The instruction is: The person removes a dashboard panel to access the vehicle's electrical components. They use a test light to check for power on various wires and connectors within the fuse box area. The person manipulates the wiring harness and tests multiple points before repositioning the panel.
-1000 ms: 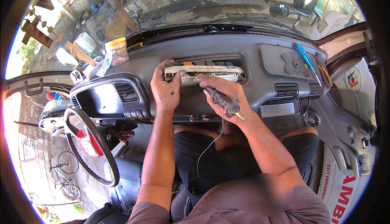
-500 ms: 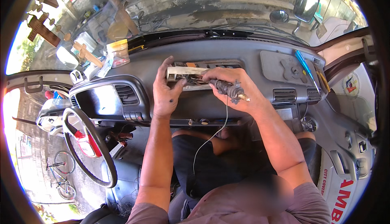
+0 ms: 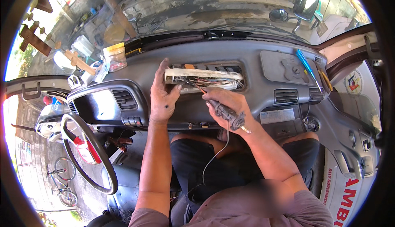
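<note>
In the dashboard's centre opening a long white plastic strip (image 3: pixel 205 72) sits over bundled coloured wires (image 3: pixel 212 82). My left hand (image 3: pixel 162 99) grips the strip's left end, thumb and fingers around it. My right hand (image 3: pixel 232 103) holds a dark, tape-wrapped probe-like tool (image 3: pixel 226 114), whose thin reddish shaft reaches left into the wires and whose brass end points toward me. A thin grey cord (image 3: pixel 218 155) hangs from the tool across my lap.
The steering wheel (image 3: pixel 110 173) is at left. A blue screwdriver (image 3: pixel 305 64) and a yellow-handled tool (image 3: pixel 325 78) lie on the right of the dashboard (image 3: pixel 257 48). A yellow-lidded container (image 3: pixel 115 58) and wooden crosses (image 3: pixel 35 38) are at upper left. Windshield and side mirrors lie beyond.
Since half a second ago my right hand has drawn down and slightly left, exposing more of the wires and the tool's shaft. My left hand still holds the strip.
</note>
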`<action>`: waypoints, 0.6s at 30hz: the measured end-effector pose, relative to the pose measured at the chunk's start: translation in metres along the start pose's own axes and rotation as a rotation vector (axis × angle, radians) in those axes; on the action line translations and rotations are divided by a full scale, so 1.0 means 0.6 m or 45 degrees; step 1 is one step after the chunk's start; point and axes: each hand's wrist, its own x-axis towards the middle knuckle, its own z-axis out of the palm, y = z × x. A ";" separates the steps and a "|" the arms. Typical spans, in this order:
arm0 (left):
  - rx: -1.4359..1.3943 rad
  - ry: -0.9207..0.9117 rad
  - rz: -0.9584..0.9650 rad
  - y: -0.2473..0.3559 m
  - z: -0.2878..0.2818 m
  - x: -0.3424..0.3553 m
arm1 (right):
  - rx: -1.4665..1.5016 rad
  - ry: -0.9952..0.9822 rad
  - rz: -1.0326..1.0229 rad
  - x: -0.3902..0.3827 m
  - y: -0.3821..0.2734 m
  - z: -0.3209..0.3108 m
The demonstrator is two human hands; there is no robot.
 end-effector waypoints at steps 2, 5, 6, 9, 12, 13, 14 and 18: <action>-0.007 0.005 -0.029 0.000 -0.001 0.000 | -0.053 -0.031 0.012 0.000 -0.007 0.001; -0.008 0.014 -0.011 -0.003 -0.001 0.000 | 0.223 -0.241 0.503 0.000 -0.024 -0.017; 0.003 0.029 -0.025 -0.005 -0.002 -0.001 | 0.125 -0.264 0.389 0.005 -0.025 -0.024; -0.104 0.029 0.008 -0.011 -0.003 -0.004 | -0.104 -0.344 0.153 0.020 -0.023 -0.041; -0.346 0.040 0.017 -0.018 -0.002 0.000 | -0.224 -0.447 0.100 0.026 -0.017 -0.044; -0.456 0.072 -0.029 -0.019 -0.001 0.001 | -0.276 -0.467 0.073 0.028 -0.013 -0.040; -0.306 0.093 -0.025 -0.019 0.001 0.002 | -0.341 -0.490 0.030 0.027 -0.009 -0.035; 0.055 0.205 -0.048 -0.013 0.016 0.002 | -0.427 -0.370 -0.111 0.015 0.009 -0.020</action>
